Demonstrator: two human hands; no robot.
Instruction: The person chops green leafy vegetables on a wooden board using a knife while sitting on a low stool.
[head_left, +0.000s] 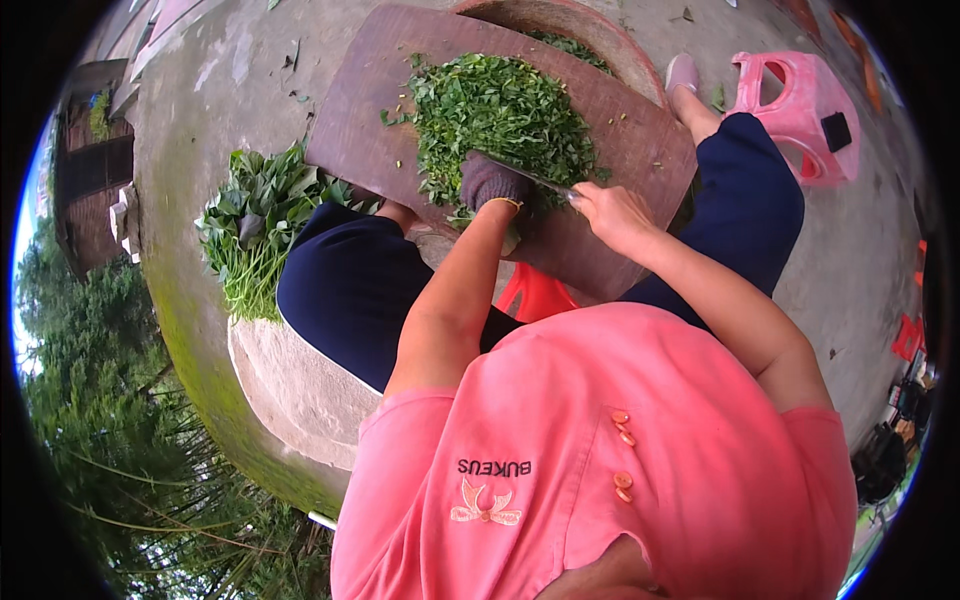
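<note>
A heap of chopped leafy greens (502, 112) lies on a reddish-brown wooden board (637, 157) in front of me. My left hand (491, 182), in a dark knitted glove, presses on the near side of the heap; greens under it are mostly hidden. My right hand (615, 217) is closed round the handle of a knife (529, 174), whose dark blade runs along the gloved hand and over the greens. A pile of uncut leafy stems (259, 217) rests to the left, beside my knee.
Beyond the board stands a round tub (637, 60) with chopped greens inside. A pink plastic stool (802, 112) with a dark phone-like object (835, 131) is at the right. Part of a red plastic stool (534, 291) shows under the board. A pale stone slab (300, 382) lies at the left.
</note>
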